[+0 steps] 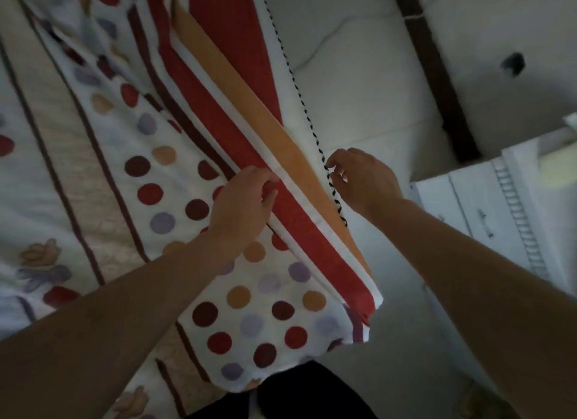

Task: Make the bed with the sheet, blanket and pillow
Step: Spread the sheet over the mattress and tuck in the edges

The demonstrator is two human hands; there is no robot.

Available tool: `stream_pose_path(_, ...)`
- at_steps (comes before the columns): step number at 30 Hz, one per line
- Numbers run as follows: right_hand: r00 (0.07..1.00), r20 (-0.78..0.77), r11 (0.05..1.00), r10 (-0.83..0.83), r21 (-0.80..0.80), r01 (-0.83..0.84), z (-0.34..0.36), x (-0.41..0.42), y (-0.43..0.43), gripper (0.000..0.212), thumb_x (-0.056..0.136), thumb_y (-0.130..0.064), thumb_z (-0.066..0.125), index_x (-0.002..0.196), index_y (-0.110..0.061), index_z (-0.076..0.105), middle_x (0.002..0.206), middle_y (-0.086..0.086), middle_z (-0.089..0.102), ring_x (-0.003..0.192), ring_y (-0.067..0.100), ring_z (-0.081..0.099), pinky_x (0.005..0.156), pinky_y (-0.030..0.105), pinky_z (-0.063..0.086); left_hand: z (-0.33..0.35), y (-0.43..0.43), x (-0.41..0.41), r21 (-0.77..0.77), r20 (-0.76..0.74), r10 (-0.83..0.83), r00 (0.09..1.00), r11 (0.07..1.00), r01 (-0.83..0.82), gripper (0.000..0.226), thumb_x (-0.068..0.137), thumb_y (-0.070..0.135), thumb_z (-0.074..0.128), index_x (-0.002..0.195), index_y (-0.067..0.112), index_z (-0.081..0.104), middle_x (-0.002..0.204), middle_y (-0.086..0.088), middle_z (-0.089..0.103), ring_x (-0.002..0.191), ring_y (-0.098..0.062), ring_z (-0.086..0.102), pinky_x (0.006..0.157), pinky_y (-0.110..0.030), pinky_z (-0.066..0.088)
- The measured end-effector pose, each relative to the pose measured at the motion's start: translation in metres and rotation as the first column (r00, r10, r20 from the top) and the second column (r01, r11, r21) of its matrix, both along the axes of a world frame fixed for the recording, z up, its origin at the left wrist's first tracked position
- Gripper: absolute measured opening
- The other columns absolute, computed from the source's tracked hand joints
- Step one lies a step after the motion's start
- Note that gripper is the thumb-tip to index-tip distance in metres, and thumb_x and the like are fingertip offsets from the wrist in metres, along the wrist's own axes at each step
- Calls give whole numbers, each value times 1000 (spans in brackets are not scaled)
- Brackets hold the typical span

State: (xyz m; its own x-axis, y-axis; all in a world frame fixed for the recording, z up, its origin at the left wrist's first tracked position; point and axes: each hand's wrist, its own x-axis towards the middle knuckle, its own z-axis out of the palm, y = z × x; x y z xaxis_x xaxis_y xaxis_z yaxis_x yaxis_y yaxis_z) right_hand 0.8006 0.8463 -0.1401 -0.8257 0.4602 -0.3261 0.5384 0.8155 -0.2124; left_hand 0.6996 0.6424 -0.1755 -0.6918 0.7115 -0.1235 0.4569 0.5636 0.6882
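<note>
A: Whereabouts of the blanket [150, 175]?

B: Spread over the left of the bed, spotted side up. Folded striped band running diagonally, from top centre down toward the lower right, close to the body.

A: And the hands?

B: Left hand [246, 200] on the red stripe of that band, fingers curled down, gripping the fold. Right hand [365, 181] just across the band, thumb and fingertips narrowed to a pinch on the black-stitched edge [300, 98].

A: Nearer hand for the next pull?

B: Right, probably: placed at the outer hem, next to the white quilted surface [359, 75] on the right. Likely a matter of drawing the hem crosswise to the band's long axis, away from the left hand, over that white area.

A: Sheet or bare mattress, that white?

B: Impossible to say from here. No pillow in view either.

A: Anything in the way?

B: Dark strip [437, 75] past the white surface, and a white drawer unit [487, 206] just beside the right forearm. Worth keeping the elbow clear of it.
</note>
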Motion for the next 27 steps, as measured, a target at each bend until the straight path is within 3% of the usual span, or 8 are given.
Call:
stream_pose_path(13, 943, 36, 942, 331, -71, -328, -42, -119, 26, 15, 98, -23, 54, 110, -28, 63, 97, -4, 62, 85, 18, 62, 76, 38, 55, -10, -3, -17, -54, 59, 393, 918, 919, -390, 18, 96, 20, 61, 113, 19, 67, 105, 5, 64, 91, -9, 63, 82, -29, 55)
stream_pose_path(17, 886, 33, 885, 463, -71, -460, -56, -114, 49, 10, 97, -24, 56, 102, -24, 65, 94, -1, 64, 82, 20, 62, 71, 36, 55, -12, 28, 7, -52, 43, 517, 855, 856, -515, 16, 93, 18, 65, 108, 20, 68, 101, 5, 65, 87, -14, 65, 79, -39, 57)
stream_pose_path(27, 762, 194, 786, 618, -162, -596, -57, -102, 56, 21, 91, -47, 59, 92, -27, 66, 85, -4, 69, 81, 21, 67, 74, 39, 59, 0, 83, 84, -75, 69, 686, 724, 727, -682, 18, 94, 19, 65, 111, 21, 68, 104, 6, 64, 88, -12, 62, 78, -34, 56)
